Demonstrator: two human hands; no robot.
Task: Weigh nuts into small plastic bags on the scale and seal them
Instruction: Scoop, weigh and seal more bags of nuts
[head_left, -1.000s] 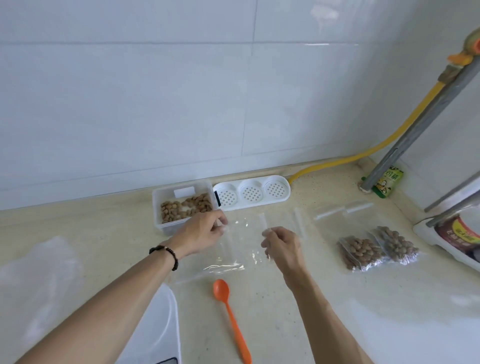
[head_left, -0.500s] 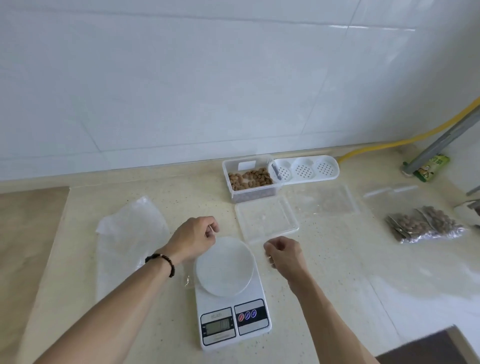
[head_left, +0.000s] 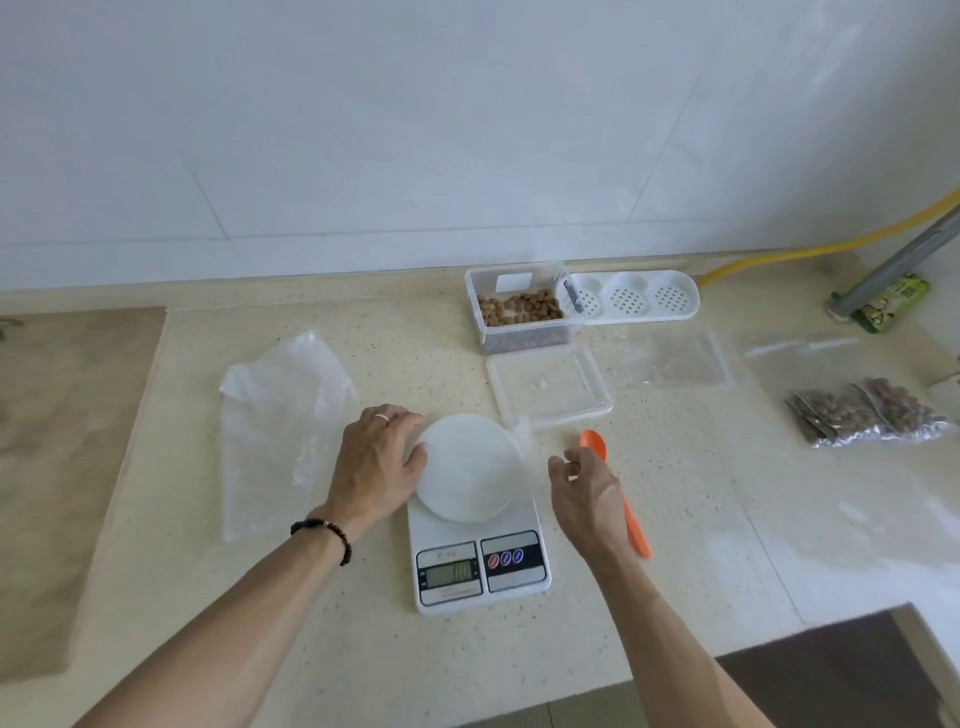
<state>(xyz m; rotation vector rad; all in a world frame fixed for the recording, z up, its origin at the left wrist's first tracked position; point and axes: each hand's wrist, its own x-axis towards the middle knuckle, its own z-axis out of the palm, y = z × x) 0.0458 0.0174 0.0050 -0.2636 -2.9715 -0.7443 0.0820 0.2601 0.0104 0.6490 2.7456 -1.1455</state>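
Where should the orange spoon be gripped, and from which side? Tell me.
Grip the orange spoon by its long handle, coming from above and from its right. It lies flat on the counter, bowl pointing away, and the right hand hides the handle's middle, so the near end is probably the freest part.

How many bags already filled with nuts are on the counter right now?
2. Both lie at the counter's far right, side by side and touching: the left filled bag and the right filled bag. They overlap, so a further bag beneath cannot be ruled out.
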